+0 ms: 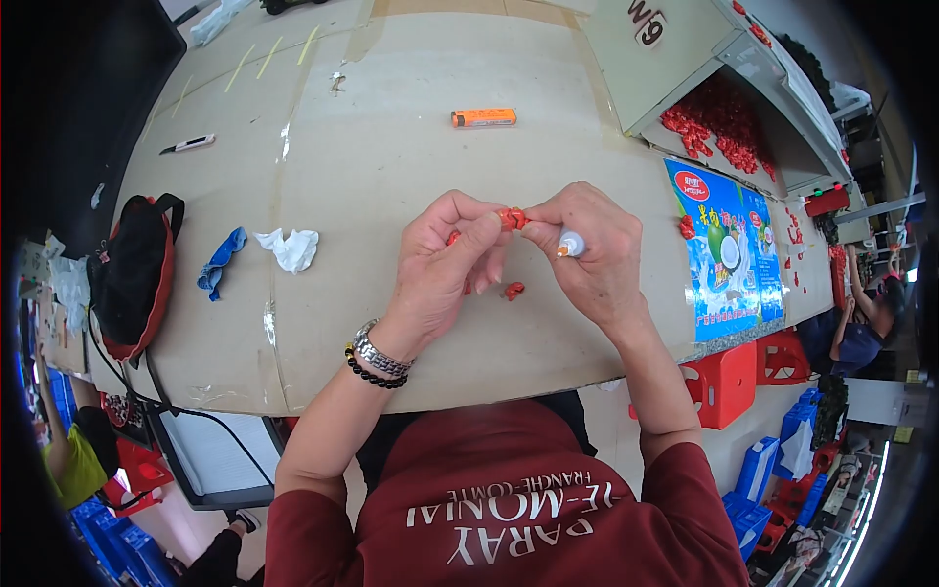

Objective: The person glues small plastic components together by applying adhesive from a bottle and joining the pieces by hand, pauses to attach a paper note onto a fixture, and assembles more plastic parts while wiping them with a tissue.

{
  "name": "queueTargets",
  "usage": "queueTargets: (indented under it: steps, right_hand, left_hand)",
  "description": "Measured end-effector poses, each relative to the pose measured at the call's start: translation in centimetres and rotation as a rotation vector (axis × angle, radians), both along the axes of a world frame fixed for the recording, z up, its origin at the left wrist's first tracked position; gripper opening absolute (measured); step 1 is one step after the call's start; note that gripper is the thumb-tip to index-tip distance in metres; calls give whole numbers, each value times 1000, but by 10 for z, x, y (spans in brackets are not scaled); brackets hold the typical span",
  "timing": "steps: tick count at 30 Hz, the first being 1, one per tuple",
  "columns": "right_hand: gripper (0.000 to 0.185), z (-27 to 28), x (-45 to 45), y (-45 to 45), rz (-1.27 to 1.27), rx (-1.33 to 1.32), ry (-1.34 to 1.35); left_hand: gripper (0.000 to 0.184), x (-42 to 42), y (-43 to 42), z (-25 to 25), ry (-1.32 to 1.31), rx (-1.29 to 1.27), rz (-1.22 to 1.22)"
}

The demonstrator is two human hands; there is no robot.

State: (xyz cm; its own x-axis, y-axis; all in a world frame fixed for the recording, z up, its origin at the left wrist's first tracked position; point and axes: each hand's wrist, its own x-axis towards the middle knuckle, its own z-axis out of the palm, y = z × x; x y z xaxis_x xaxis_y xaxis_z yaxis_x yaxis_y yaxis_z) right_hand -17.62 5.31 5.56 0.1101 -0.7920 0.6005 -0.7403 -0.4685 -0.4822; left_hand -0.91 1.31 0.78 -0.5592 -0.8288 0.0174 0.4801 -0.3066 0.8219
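Observation:
My left hand (437,269), with a metal watch and dark beads at the wrist, pinches a small crumpled red piece (512,219) above the table. The fingertips of my right hand (599,256) meet that piece from the other side. Tucked in the same right hand is a small white bottle (572,243) with an orange-brown tip pointing down and left. More red shows between my left fingers, partly hidden by them. Below the hands, a loose red piece (514,291) lies on the table.
Farther back on the table lie an orange box (484,117) and a utility knife (188,144). At left are a black-and-red bag (137,274), blue cloth (222,264) and white tissue (290,250). A bin of red pieces (719,127) and a blue printed sheet (726,249) are right.

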Motion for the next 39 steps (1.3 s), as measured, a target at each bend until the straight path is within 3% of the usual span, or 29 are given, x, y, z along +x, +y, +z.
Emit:
queueTargets:
  steps: [15, 29, 39]
  right_hand:
    - [12, -6, 1, 1, 31, -23, 36]
    - [22, -16, -4, 6, 78, -91, 151]
    - [17, -17, -8, 8, 80, -26, 203]
  left_hand:
    - [15, 2, 1, -1, -39, -11, -1]
    - [9, 2, 4, -8, -140, -258, 22]
    - [10, -1, 5, -9, -184, -305, 21]
